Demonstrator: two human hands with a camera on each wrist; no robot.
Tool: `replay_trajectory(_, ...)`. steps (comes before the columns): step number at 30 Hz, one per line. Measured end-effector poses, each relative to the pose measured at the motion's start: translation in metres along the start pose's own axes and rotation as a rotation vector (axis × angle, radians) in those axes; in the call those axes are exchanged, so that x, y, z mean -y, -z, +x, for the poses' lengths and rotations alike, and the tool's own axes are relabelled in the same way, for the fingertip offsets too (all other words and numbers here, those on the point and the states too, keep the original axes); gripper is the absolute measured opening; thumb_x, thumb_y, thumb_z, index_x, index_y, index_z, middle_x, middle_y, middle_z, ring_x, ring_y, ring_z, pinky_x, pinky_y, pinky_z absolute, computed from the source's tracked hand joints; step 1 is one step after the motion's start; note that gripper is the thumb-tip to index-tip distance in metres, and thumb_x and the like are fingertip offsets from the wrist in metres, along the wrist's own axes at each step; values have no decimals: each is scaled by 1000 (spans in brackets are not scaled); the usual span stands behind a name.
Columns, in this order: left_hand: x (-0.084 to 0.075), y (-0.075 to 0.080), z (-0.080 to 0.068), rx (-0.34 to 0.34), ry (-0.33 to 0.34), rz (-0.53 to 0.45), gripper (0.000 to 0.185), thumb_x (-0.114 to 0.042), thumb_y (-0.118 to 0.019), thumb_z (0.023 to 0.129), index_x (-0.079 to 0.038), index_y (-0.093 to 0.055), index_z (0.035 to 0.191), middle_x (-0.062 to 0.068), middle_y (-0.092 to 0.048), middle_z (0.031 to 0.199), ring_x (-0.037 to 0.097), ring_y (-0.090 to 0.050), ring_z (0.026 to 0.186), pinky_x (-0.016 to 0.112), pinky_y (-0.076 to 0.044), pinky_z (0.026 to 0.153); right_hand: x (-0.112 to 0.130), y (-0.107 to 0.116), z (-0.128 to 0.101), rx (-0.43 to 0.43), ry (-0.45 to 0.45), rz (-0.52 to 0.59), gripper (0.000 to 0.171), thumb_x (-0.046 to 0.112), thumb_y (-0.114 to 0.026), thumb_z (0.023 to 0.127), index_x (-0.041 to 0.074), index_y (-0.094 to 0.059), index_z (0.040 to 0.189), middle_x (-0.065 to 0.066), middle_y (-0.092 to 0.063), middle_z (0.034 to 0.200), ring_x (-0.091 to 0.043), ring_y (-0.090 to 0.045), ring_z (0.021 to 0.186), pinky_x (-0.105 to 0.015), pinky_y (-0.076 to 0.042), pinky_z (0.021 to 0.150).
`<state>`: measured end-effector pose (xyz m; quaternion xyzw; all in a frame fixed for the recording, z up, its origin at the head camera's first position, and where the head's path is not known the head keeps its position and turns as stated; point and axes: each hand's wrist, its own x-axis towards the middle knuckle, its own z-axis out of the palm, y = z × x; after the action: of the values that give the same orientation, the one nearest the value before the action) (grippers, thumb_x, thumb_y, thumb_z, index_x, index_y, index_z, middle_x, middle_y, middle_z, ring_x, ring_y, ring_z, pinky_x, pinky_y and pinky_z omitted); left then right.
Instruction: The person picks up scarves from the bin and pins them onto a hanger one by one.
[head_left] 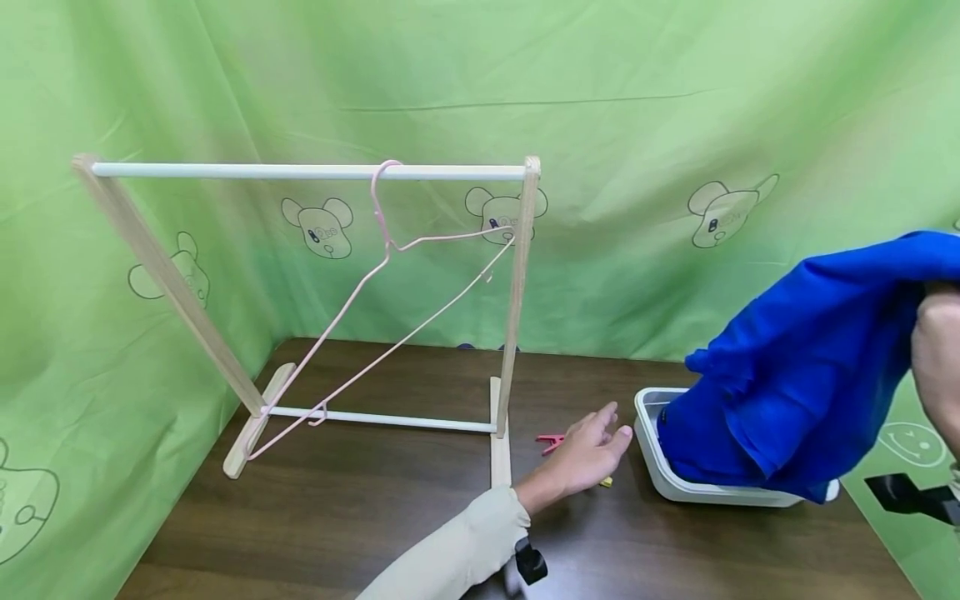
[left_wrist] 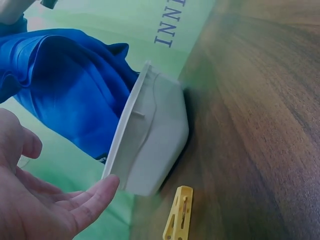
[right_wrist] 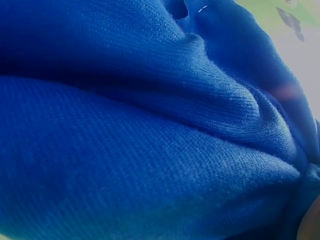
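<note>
A bunched blue cloth [head_left: 787, 367] rises out of a white plastic basin [head_left: 712, 493] on the right, its lower part still inside. My right hand [head_left: 937, 358], cut off by the head view's right edge, grips the cloth by its upper part. Blue weave [right_wrist: 150, 150] fills most of the right wrist view, gathered into folds near the fingers. Left of the basin, my left hand [head_left: 585, 454] hovers with its fingers extended and holds nothing. The left wrist view has its fingertips close to the basin rim [left_wrist: 125, 117].
A pink hanger [head_left: 352, 287] hangs from the white top bar [head_left: 225, 171] of a wooden-sided rack on the left. Under and beside the left hand lie a red clothespin [head_left: 550, 442] and a yellow clothespin [left_wrist: 179, 215] on the brown table [head_left: 337, 517]. Green curtain [head_left: 615, 250] surrounds the back.
</note>
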<state>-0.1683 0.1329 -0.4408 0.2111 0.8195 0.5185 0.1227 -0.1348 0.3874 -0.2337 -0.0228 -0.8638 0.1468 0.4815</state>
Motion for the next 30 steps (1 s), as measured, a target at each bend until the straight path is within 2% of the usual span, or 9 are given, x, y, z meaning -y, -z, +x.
replay_trajectory(4,0,4,-5,-16,-12,-37,56,-43,-50,105,-18,-43,155,-4,-58,146,6,-63,118,22,-53,98,3,2,1,11,-36,29,35,-8,-35,95,3,-36,63,5,-33,49,24,-14,54,-14,-11,41)
replay_trajectory(8,2,9,-10,-14,-22,-70,58,-44,-55,103,-21,-44,154,-9,-57,144,-1,-62,112,19,-53,94,7,6,3,18,-131,81,35,3,-36,97,7,-38,63,33,-23,53,20,-19,49,-12,-13,39)
replay_trajectory(12,3,14,-13,-4,-66,-107,60,-43,-59,101,-21,-44,154,-9,-56,144,-6,-61,105,16,-53,89,9,9,4,33,-143,58,37,8,-35,99,7,-37,62,30,-23,50,16,-19,44,-16,-14,35)
replay_trajectory(18,3,22,-15,0,-153,-144,59,-36,-61,101,-17,-44,154,-4,-57,145,-5,-63,101,12,-53,82,11,9,4,20,-138,96,36,6,-34,99,7,-37,63,28,-24,53,17,-20,46,-12,-14,38)
replay_trajectory(21,2,25,-17,-1,-181,-136,58,-34,-61,101,-16,-44,154,-3,-57,145,-3,-64,101,11,-53,79,11,9,6,23,-133,87,36,5,-34,100,7,-37,64,27,-25,53,17,-20,46,-12,-15,38)
replay_trajectory(26,4,28,-22,14,-212,-118,59,-29,-63,101,-16,-43,154,0,-56,146,-1,-64,104,11,-54,79,14,12,8,46,-174,79,36,6,-34,101,7,-38,65,28,-25,51,17,-22,44,-13,-16,35)
replay_trajectory(30,4,31,-26,15,-238,-106,59,-26,-64,100,-15,-43,154,1,-55,146,-3,-63,103,10,-55,79,16,14,8,65,-188,77,37,8,-32,102,6,-38,66,21,-27,50,12,-21,40,-16,-17,33)
